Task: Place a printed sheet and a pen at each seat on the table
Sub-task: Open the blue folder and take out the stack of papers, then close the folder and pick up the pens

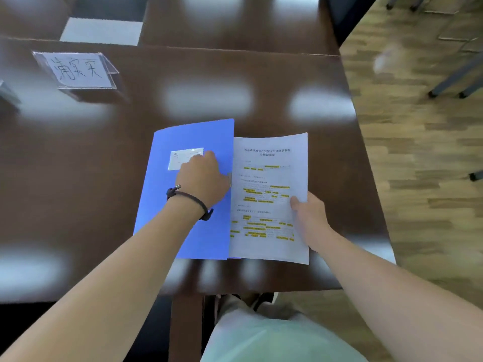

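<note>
- Blue folder lying on the dark wooden table near its front edge, apparently opened out so the papers inside can be reached.
- Left hand pressed knuckles-up on the blue cover, fingers curled down against it and partly over the white label; likely there to pin the folder flat while paper is drawn out. No grip around anything visible, only downward pressure.
- Printed sheet, marked with yellow highlighting, lying just right of the blue cover and touching it along the fold; whether a single sheet or the top of a stack cannot be told.
- Right hand pinching the sheet's right edge, thumb on top and fingers hidden beneath, probably to lift or slide it free.
- Clear name card stand with handwritten characters standing well apart, up and to the left, most likely marking a seat still waiting for its sheet.
- No pen visible anywhere, so that half of the task looks not yet begun.
- Strong blur over much of the tabletop; finer detail unreadable.
</note>
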